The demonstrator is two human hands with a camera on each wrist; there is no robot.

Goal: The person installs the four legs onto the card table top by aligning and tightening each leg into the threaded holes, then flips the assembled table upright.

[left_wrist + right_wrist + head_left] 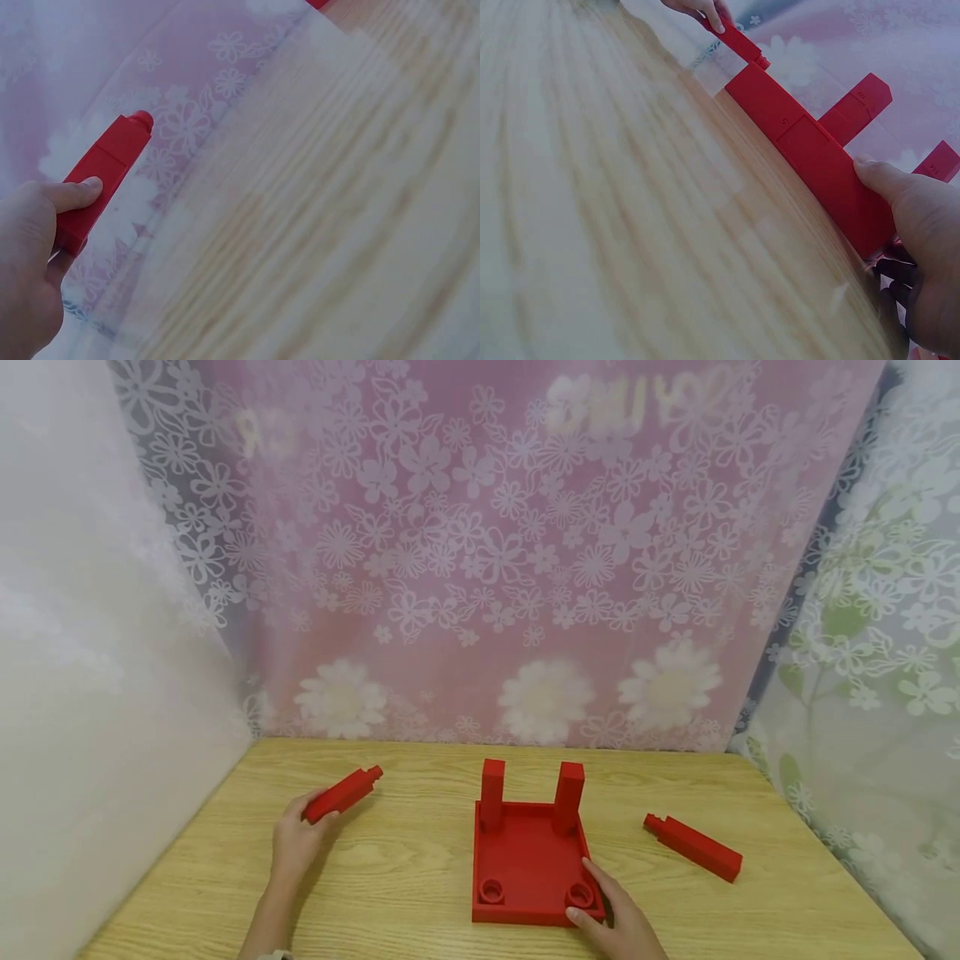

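A red square table leg [343,795] with a narrower round end is pinched in my left hand [296,837]. In the left wrist view, the thumb lies across one face of this leg [105,169]. A red toy tabletop [525,864] lies underside up on the table, with a raised rim. Two upright legs [567,797] stand at its far corners, and a round socket [491,892] shows at each near corner. My right hand [618,914] grips the near right corner; in the right wrist view, its thumb presses the tabletop's side [802,150], and the other fingers are partly hidden.
Another red table leg [697,849] lies loose on the wooden table [405,860], right of the tabletop. A pink flowered cloth [480,568] hangs along the back edge, with pale sheets [97,652] at both sides.
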